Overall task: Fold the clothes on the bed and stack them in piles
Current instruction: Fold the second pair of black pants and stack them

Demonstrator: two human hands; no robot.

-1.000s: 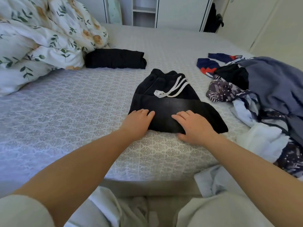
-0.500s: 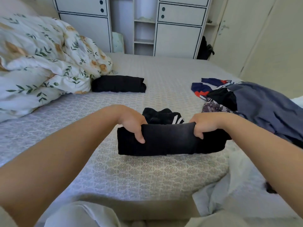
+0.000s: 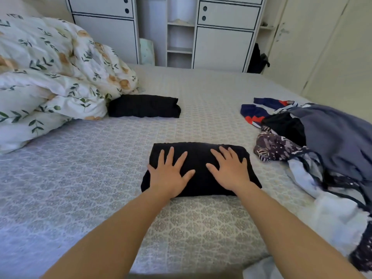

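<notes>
Hands flat, fingers spread: left hand [image 3: 168, 176] + right hand [image 3: 229, 170] press on folded black garment [image 3: 198, 168] | loc: mid bed [image 3: 80, 168], near edge | tip: smooth outward w/ even pressure, square edges, then move to other black fold [image 3: 144, 106] | unfolded heap [image 3: 322, 150] at right.

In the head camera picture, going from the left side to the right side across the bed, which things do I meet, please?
Floral duvet → folded black garment by the duvet → left hand → right hand, both flat on the black folded shorts → heap of unfolded clothes.
</notes>
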